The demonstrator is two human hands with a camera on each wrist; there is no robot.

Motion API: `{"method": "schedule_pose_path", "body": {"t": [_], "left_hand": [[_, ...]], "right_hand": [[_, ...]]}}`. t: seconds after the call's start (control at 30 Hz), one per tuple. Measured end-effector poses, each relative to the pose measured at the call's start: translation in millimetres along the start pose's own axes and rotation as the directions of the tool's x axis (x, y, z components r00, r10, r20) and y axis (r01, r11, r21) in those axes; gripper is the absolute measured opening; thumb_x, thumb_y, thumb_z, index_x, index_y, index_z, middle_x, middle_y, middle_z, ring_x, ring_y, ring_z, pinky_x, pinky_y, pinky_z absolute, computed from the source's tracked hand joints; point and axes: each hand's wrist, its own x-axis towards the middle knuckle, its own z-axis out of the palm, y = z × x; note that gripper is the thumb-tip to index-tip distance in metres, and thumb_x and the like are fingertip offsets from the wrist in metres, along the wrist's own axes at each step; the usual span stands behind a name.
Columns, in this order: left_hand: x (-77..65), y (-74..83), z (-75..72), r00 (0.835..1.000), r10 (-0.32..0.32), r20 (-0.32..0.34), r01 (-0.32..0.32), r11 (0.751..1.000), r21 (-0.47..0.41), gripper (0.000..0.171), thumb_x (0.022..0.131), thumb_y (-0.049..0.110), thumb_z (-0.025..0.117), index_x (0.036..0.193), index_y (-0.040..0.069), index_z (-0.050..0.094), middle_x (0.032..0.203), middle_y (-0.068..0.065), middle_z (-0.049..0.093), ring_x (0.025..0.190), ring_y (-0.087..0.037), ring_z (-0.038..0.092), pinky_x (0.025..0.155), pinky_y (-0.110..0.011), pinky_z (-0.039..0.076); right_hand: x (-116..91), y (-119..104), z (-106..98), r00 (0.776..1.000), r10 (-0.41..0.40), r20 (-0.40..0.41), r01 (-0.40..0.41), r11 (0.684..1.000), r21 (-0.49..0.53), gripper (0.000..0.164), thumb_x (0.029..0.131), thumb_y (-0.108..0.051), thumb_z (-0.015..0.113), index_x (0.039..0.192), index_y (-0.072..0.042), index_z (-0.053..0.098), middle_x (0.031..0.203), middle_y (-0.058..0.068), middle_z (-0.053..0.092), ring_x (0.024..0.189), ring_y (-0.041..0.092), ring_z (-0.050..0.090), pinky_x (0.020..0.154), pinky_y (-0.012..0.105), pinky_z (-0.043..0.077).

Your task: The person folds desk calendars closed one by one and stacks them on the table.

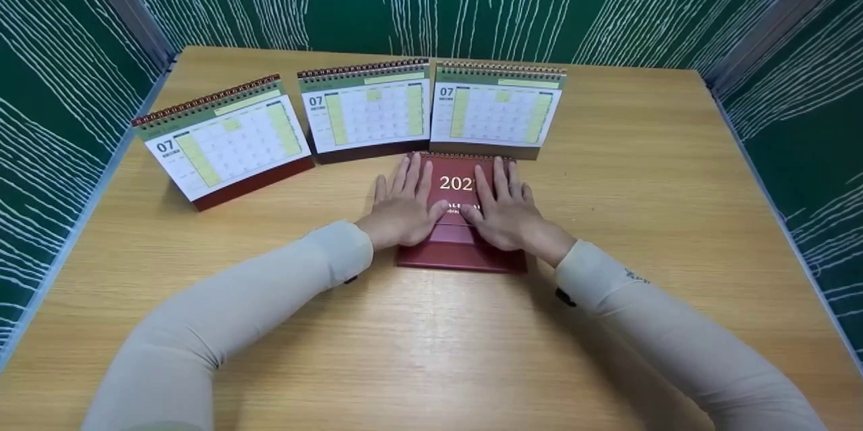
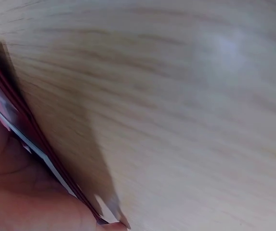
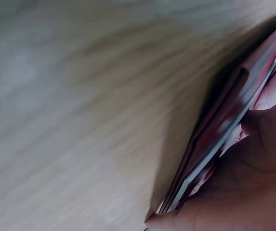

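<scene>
Your pale sleeves [image 1: 249, 304] lead to your left grip [image 1: 404, 210] and right grip [image 1: 504, 212], fingers extended, unclamped, resting on the red calendar [image 1: 454, 232]. It lies on the counter [image 1: 661, 181], before three standing calendars [image 1: 367, 114]. Wrist views expose its pale edge [image 2: 58, 174], concealed in the head view.

From my remote seat I see a pale wood-grain table [image 1: 431, 363], glossy where light falls on its near part. Three desk calendars stand tilted along its far side, each showing 07: a red-based one [image 1: 232, 144] angled at the left, a dark-based one [image 1: 377, 114] in the middle and a brown-based one [image 1: 495, 114] right beside it. In front of these last two, a dark red calendar [image 1: 464, 255] lies low, its spiral edge facing them.
</scene>
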Motion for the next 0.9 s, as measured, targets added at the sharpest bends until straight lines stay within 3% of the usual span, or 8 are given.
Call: {"method": "schedule_pose_path", "body": {"t": [0.47,0.9], "left_hand": [[4.9,-1.1,2.1,1.0,-0.005,0.024,0.004,0.999,0.039,0.081,0.109,0.065,0.012,0.165,0.019,-0.024,0.169,-0.004,-0.039,0.156,-0.024,-0.035,0.126,-0.061,-0.014],[-0.7,1.4,0.3,1.0,0.002,0.001,-0.002,0.999,0.046,0.079,0.111,0.061,0.012,0.166,0.016,-0.022,0.17,-0.006,-0.035,0.158,-0.026,-0.031,0.127,-0.061,-0.013]], "right_hand": [[11.9,8.1,8.6,0.998,0.03,0.054,-0.029,0.999,-0.022,0.084,0.11,-0.063,0.02,0.168,-0.017,-0.02,0.166,0.019,-0.039,0.152,0.039,-0.037,0.126,0.066,-0.009],[11.1,7.3,8.4,0.999,0.021,0.048,-0.02,0.999,-0.033,0.083,0.11,-0.062,0.019,0.168,-0.016,-0.018,0.167,0.019,-0.038,0.153,0.041,-0.036,0.126,0.067,-0.008]]}}
